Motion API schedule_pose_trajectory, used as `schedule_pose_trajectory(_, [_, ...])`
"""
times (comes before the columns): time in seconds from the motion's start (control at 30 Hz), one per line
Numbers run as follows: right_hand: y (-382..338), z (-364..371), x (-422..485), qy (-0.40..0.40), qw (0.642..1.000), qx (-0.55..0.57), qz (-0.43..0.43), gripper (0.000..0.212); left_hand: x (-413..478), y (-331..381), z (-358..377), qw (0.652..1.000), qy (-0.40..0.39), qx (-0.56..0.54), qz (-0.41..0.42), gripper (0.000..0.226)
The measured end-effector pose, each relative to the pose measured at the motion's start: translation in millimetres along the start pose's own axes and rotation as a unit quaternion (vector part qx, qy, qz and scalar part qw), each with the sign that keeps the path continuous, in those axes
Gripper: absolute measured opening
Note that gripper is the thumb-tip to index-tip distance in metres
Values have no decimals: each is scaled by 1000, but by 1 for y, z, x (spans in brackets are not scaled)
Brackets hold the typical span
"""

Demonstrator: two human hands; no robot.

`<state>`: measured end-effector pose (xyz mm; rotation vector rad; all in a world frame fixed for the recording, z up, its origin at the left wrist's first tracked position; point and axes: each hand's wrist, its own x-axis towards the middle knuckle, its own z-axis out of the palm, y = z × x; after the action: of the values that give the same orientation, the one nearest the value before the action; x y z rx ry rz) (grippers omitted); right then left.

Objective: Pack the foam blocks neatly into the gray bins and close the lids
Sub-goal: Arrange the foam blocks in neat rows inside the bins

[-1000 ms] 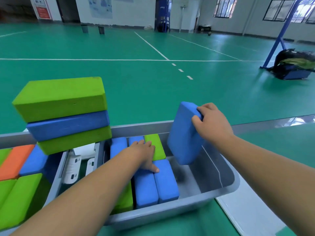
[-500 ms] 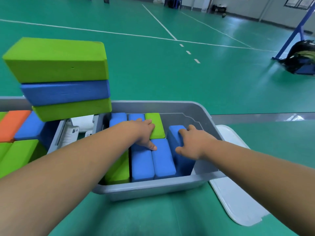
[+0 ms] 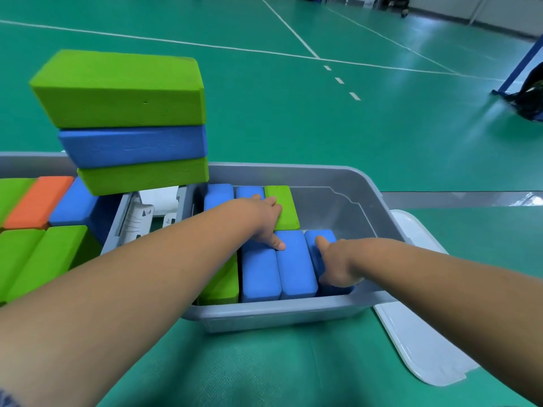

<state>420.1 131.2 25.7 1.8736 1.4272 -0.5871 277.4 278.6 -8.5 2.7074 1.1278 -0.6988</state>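
Blue block (image 3: 324, 234) going into gray bin (image 3: 338, 212), near row.
R hand (image 3: 338, 262) grasps it; L hand (image 3: 261, 215) flat on packed blocks (image 3: 260, 274). Next: fill rear gap.

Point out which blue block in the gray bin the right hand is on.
The rightmost blue block of the near row: the right hand grips it, while the others lie further left.
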Motion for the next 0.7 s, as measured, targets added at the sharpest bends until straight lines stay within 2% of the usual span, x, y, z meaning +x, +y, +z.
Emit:
schedule_pose_trajectory(0.07, [-2,-9,-3,5,1000,-25,-11,68,0,0,-1,1000,-4,-2,-4,114])
schedule_pose_trajectory(0.17, [-3,-24,-7,17,999,-40,5,54,-3,2,-4,1000,-15,11,-5,109])
schedule_pose_trajectory(0.3, [-8,-48,6,65,995,-69,14,34,-18,-1,-21,998,15,61,27,74])
schedule_pose_trajectory(0.37, [-9,-63,16,116,993,-36,12,33,-30,-8,-36,995,44,77,46,60])
schedule_pose_trajectory(0.43, [-11,-79,26,180,983,46,-2,31,-47,-19,-54,992,84,81,58,47])
schedule_pose_trajectory(0.57, [-29,-110,33,306,929,206,-36,28,-92,-50,-93,981,183,51,31,26])
schedule_pose_trajectory(0.7, [-57,-124,34,376,879,286,-65,21,-131,-85,-113,949,302,88,-32,23])
